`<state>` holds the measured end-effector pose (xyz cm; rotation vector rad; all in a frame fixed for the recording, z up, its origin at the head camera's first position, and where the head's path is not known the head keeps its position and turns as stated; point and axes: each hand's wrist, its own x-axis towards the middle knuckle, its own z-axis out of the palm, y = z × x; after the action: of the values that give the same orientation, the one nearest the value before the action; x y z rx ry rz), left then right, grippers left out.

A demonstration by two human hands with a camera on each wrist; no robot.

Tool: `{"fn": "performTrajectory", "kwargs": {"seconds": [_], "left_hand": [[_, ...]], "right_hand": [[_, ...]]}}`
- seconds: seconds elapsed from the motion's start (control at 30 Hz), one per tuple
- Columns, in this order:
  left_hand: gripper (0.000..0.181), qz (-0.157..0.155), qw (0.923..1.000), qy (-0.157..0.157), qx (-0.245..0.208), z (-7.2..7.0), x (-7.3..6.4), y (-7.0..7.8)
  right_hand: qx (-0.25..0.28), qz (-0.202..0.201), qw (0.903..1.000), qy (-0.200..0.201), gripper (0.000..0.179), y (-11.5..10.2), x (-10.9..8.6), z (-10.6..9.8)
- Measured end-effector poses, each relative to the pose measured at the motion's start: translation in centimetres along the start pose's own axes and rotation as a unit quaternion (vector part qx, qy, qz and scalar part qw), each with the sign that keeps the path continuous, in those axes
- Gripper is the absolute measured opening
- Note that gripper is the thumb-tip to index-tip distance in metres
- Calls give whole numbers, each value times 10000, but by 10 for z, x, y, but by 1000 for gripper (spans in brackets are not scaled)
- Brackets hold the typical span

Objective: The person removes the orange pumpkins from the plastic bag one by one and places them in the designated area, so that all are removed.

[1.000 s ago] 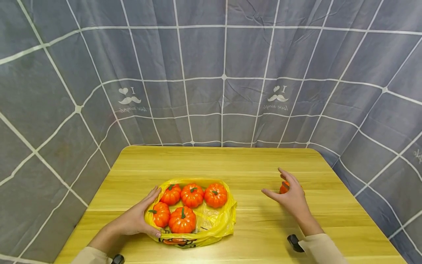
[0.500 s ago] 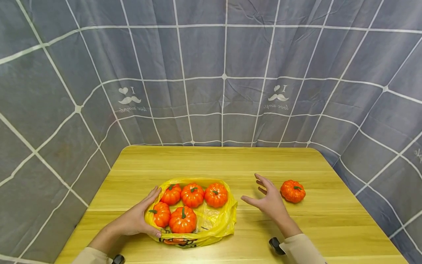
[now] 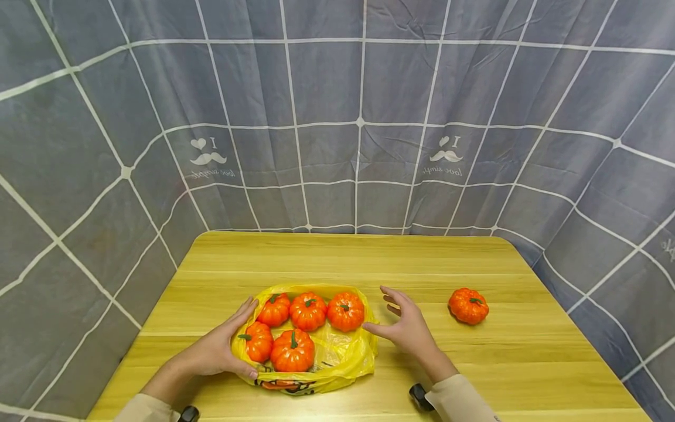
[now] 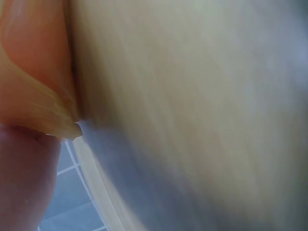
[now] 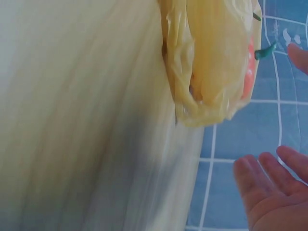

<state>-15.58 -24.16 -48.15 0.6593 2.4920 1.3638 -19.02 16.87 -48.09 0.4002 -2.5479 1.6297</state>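
A yellow plastic bag lies spread with its mouth up, holding several small orange toy pumpkins with green stems. My left hand rests against the bag's left side, its fingers along the back left edge and its thumb by the front rim. In the left wrist view a finger or thumb touches the yellow plastic. My right hand hovers beside the bag's right edge, fingers and thumb spread, holding nothing. The right wrist view shows the fingers apart from the bag.
One more orange pumpkin sits alone on the wooden table, to the right of my right hand. A grey curtain with white grid lines hangs behind the table and along both sides.
My right hand has moved left from beside the lone pumpkin to the bag's right edge, uncovering that pumpkin. The left hand and the bag have stayed put.
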Motion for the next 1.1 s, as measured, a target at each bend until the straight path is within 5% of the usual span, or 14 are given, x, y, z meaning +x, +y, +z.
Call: {"fn": "performTrajectory", "kwargs": {"seconds": [0.47,1.1], "left_hand": [[133,-20,10000,-27,-43,-2,1,3],[133,-30,10000,-66,4,0,0,3]], "right_hand": [[-81,30,9991,-413,83,-8,12,29],[-1049,182,9931,-500,84,-2,14,42]]}}
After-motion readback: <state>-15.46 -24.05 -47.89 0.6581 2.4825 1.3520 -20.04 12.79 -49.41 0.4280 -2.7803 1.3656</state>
